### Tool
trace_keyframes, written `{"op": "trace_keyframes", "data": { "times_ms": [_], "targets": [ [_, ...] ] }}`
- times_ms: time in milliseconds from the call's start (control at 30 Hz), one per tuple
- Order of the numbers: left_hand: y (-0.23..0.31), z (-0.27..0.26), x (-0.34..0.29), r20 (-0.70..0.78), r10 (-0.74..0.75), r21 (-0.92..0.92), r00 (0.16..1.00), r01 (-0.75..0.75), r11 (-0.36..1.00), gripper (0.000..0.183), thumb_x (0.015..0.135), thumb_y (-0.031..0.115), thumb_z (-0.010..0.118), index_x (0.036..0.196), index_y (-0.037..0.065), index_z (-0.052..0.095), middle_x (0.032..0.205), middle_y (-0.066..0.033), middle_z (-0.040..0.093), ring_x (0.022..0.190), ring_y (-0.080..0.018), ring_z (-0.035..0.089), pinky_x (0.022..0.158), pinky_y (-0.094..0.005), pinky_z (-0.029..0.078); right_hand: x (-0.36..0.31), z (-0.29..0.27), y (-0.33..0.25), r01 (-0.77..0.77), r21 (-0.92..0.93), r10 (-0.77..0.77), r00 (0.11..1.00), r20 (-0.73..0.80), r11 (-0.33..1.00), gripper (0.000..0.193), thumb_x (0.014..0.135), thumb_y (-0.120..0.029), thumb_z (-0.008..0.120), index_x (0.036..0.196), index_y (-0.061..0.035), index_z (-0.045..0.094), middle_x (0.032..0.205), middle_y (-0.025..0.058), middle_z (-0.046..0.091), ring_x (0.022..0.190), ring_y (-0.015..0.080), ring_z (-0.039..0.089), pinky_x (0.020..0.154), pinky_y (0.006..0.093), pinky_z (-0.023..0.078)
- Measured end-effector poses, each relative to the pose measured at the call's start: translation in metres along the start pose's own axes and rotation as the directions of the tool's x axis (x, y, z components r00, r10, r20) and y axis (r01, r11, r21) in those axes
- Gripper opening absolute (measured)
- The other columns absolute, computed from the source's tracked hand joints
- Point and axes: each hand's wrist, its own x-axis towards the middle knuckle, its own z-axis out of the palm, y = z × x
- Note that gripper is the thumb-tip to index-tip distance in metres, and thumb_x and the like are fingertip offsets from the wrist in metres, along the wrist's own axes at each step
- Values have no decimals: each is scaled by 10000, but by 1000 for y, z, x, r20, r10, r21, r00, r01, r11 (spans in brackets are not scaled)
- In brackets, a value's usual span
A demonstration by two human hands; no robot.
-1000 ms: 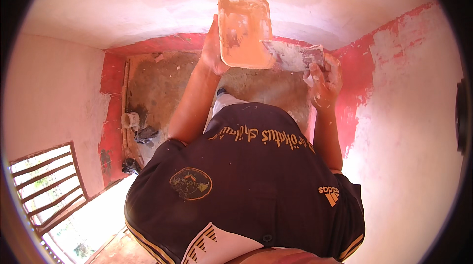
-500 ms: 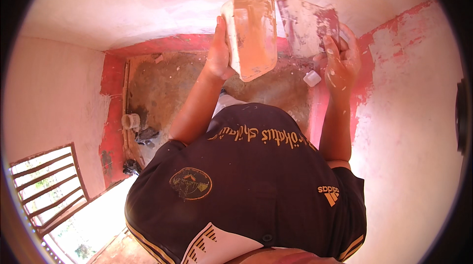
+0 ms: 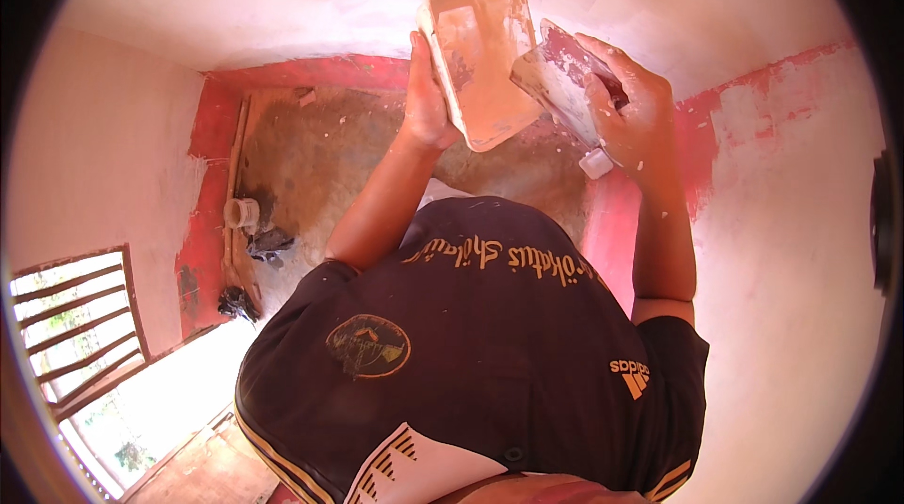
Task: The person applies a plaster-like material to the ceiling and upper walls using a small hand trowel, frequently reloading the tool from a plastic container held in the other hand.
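Observation:
My left hand (image 3: 430, 109) grips a shallow rectangular tub (image 3: 499, 95) by its left long side, fingers behind it. Whitish smears coat the tub, and its hollow side is tilted toward me. My right hand (image 3: 642, 109) is closed on a wide, flat scraper (image 3: 557, 85) marked with white and dark red patches. The scraper slants toward the tub, its left corner overlapping the right rim; I cannot tell whether they touch. White specks dot my right hand.
A pale wall (image 3: 311, 24) with a red lower band (image 3: 325, 71) rises ahead. Down on the brown, stained floor (image 3: 330, 142) are a small white container (image 3: 595, 163), a whitish bucket (image 3: 242, 213) and dark plastic (image 3: 270, 242). A barred window (image 3: 80, 316) is at left.
My right hand has turned and brought the scraper left, against or over the tub's right rim. The tub has tilted slightly, so more of its hollow shows.

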Motion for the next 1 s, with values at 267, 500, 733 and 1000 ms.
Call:
{"op": "trace_keyframes", "data": {
  "times_ms": [267, 500, 733, 1000],
  "targets": [
    [-22, 9, 0, 17, 149, 86, 989, -150, 985, 835, 1004, 712, 218, 1517, 71, 371, 1430, -132, 528, 1274, -281, 548, 1051, -460, 470, 6, -18, -7, -13, 1, 13, 993, 116, 1000, 376, 898, 39, 568, 1258, -1, 666, 938, 92, 723, 711, 62, 590, 673, 222, 500],
    [-69, 8, 30, -39, 225, 159, 973, -217, 963, 888, 979, 753, 225, 1525, 64, 355, 1430, -142, 518, 1279, -297, 544, 1049, -454, 478, 21, -16, 30, -34, 33, 23, 958, 286, 999, 400, 882, 48, 535, 1264, 12, 647, 976, 137, 741, 841, 130, 686, 782, 280, 553],
    [-90, -24, 39, -65, 278, 134, 958, -267, 954, 889, 983, 748, 210, 1555, 72, 291, 1478, -135, 474, 1337, -290, 494, 1097, -464, 436, 26, 9, 69, -113, 165, 55, 945, 321, 980, 399, 866, 45, 521, 1247, 40, 639, 1017, 159, 738, 913, 150, 694, 830, 288, 544],
    [-94, -45, 61, -64, 232, 188, 971, -217, 958, 885, 985, 744, 231, 1571, 81, 255, 1511, -132, 437, 1357, -299, 472, 1109, -466, 423, 39, 22, 93, -183, 139, 136, 946, 294, 973, 390, 859, 49, 516, 1229, 60, 639, 1000, 143, 733, 916, 145, 681, 824, 285, 538]
  ]
}}
